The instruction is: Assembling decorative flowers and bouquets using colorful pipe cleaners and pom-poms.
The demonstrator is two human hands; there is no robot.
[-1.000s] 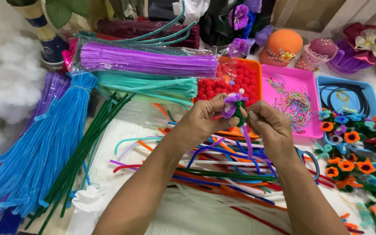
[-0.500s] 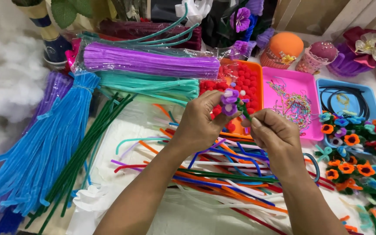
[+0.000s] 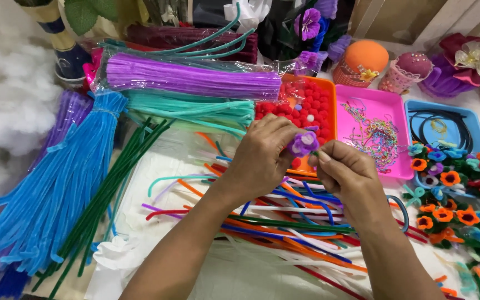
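Note:
My left hand (image 3: 262,158) pinches a small purple pipe-cleaner flower (image 3: 303,143) between thumb and fingers. My right hand (image 3: 346,175) meets it from the right, fingertips closed on a thin green stem just beside the flower. Both hands hover over a heap of loose pipe cleaners (image 3: 284,228) in orange, blue, white, green and red, lying on a white sheet.
An orange tray of red pompoms (image 3: 326,91), a pink tray of beads (image 3: 396,166) and a blue tray (image 3: 473,119) stand behind. Bundles of purple (image 3: 190,80), teal (image 3: 195,111), blue (image 3: 56,194) and green (image 3: 112,189) pipe cleaners lie left. Finished small flowers (image 3: 456,189) fill the right.
Both hands have shifted slightly and turned the purple flower; its stem, which hung down below the hands a second ago, is now drawn in between the fingers.

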